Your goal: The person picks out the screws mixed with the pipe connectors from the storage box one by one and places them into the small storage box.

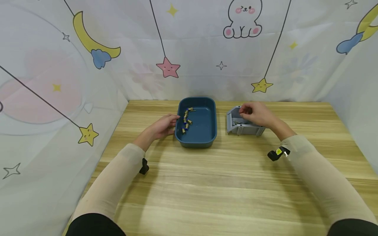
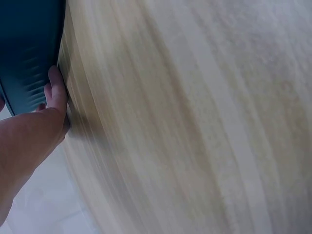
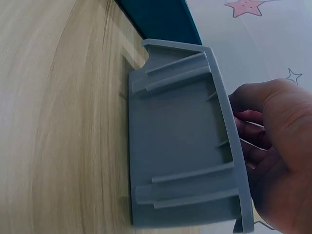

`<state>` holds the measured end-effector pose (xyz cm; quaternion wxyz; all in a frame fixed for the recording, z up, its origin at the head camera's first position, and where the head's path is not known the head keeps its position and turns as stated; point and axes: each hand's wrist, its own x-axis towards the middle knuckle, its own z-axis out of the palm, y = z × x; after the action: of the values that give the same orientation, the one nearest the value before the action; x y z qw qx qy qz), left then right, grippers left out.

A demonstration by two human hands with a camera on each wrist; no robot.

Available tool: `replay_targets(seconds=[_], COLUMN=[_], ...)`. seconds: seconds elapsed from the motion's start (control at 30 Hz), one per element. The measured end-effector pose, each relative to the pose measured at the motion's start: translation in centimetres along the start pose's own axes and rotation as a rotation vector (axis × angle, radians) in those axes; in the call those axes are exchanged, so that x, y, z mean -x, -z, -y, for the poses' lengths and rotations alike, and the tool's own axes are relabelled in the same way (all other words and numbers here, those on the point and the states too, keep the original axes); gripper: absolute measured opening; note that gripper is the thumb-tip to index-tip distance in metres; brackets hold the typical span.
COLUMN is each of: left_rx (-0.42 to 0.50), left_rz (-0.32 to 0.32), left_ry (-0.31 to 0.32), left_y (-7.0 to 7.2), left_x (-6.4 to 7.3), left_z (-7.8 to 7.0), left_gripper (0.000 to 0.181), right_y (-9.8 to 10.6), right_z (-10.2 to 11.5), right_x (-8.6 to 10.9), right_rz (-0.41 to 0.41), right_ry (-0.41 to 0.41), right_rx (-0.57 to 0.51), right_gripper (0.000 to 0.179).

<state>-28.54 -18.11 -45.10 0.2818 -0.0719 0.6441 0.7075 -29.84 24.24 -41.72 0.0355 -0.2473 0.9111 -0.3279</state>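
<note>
My left hand (image 1: 163, 127) is at the left side of a dark blue tray (image 1: 197, 144), fingertips at its rim. In the left wrist view, a finger lies along the tray's outer wall (image 2: 31, 63). Several small brass fittings with blue collars (image 1: 185, 120) lie along the tray's left side, with a thin pointed piece among them. My right hand (image 1: 258, 114) is over a grey plastic bin (image 1: 251, 130), its fingers curled and the fingertips close together above the opening. Small metal pieces (image 1: 237, 123) lie inside the bin. Whether the right fingertips pinch anything I cannot tell.
Tray and bin stand side by side on a wood-grain table (image 1: 206, 183), near its back edge. Behind the table hangs a white printed cloth (image 1: 200, 42), with more cloth along the left and right sides.
</note>
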Motion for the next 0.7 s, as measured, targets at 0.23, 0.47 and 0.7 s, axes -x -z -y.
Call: replay_targets(seconds=[0.23, 0.47, 0.7], left_rx=[-0.007, -0.013, 0.005], left_rz=[-0.004, -0.015, -0.009], left_ry=[0.004, -0.001, -0.008], left_y=[0.0, 0.1, -0.2], left_x=[0.0, 0.3, 0.2], left_z=[0.0, 0.0, 0.1], left_gripper=[0.044, 0.045, 0.046], right_y=[-0.5, -1.4, -2.5], right_z=[1.3, 3.0, 4.0], right_x=[-0.8, -2.5, -4.6], right_rz=[-0.020, -0.042, -0.041], right_ry=[0.009, 0.060, 0.086], right_rx=[-0.007, -0.047, -0.060], right_gripper=[0.012, 0.015, 0.016])
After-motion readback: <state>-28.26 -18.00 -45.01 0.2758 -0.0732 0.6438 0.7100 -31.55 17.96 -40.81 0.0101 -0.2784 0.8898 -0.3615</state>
